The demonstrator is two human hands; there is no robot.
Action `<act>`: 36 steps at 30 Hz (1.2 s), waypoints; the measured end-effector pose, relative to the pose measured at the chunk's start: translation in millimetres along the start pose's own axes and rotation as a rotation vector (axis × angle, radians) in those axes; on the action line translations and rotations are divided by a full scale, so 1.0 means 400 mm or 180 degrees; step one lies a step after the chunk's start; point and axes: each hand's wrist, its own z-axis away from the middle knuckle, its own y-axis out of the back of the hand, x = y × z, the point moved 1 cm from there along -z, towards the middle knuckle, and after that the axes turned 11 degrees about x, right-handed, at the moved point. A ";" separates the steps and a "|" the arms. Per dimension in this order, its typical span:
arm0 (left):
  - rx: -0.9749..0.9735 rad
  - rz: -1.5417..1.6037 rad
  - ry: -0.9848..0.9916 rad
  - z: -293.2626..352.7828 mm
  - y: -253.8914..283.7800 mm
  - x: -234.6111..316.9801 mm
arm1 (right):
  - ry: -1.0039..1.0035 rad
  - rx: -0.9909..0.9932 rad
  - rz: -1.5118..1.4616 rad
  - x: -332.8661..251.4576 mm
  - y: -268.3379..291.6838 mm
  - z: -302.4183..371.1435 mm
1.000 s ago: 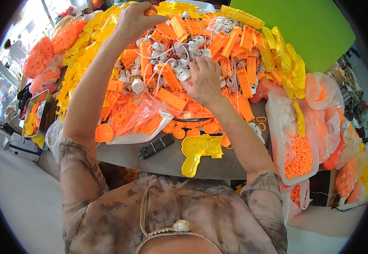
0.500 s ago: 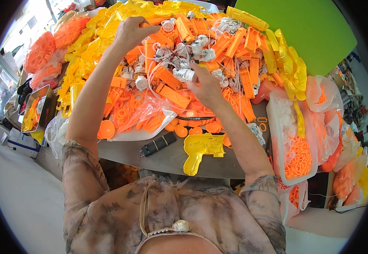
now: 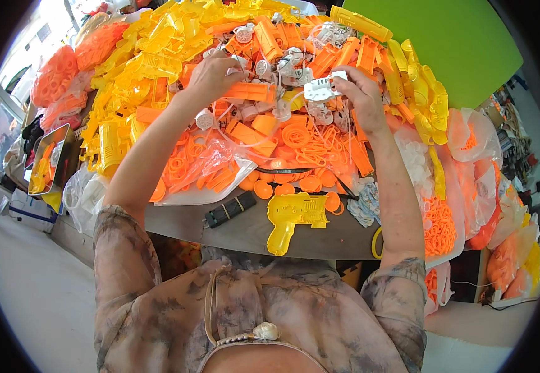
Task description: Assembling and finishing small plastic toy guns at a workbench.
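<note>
My right hand (image 3: 362,96) pinches a white plastic mechanism (image 3: 323,89), a blocky part with holes and slots, and holds it over the heap. To its left, my left hand (image 3: 211,78) is curled at the end of a long orange plastic piece (image 3: 251,92), which it appears to grip; the fingertips are partly hidden. Orange housings, white mechanisms and thin wires lie tangled around both hands. On the table edge nearest me rests a yellow toy-gun half shell (image 3: 290,217), with its hollow side up.
Yellow shells (image 3: 152,56) are piled at the left and back. A dark block-shaped tool or bar (image 3: 231,209) and several orange cups (image 3: 310,184) lie near the front edge. To the right stand a tub of orange links (image 3: 439,230) and plastic bags (image 3: 476,140). A green board (image 3: 438,50) is behind.
My left hand has come down toward me, and a long orange piece now lies level beside it. My right hand has moved right and away from me with the white mechanism.
</note>
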 end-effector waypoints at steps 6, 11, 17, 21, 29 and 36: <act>-0.0215 -0.0132 0.0098 -0.037 -0.017 0.162 | -0.0196 -0.0115 0.0046 0.014 -0.002 0.013; -0.0595 0.0056 0.0457 -0.052 -0.082 0.156 | -0.0210 -0.0163 -0.0061 0.013 0.000 0.015; 0.0081 0.1857 0.1393 -0.093 -0.049 0.085 | -0.0159 -0.0146 0.0305 0.026 0.002 0.019; 0.0638 0.2878 0.1163 -0.154 0.028 0.087 | -0.0284 -0.0132 0.0447 0.057 0.003 0.019; -0.0609 0.6492 0.0568 -0.210 0.130 -0.049 | -0.0321 0.0415 -0.0489 -0.001 0.058 0.000; 0.0319 0.3695 0.1241 -0.153 0.207 -0.057 | -0.0011 0.0439 -0.1210 -0.088 0.077 -0.012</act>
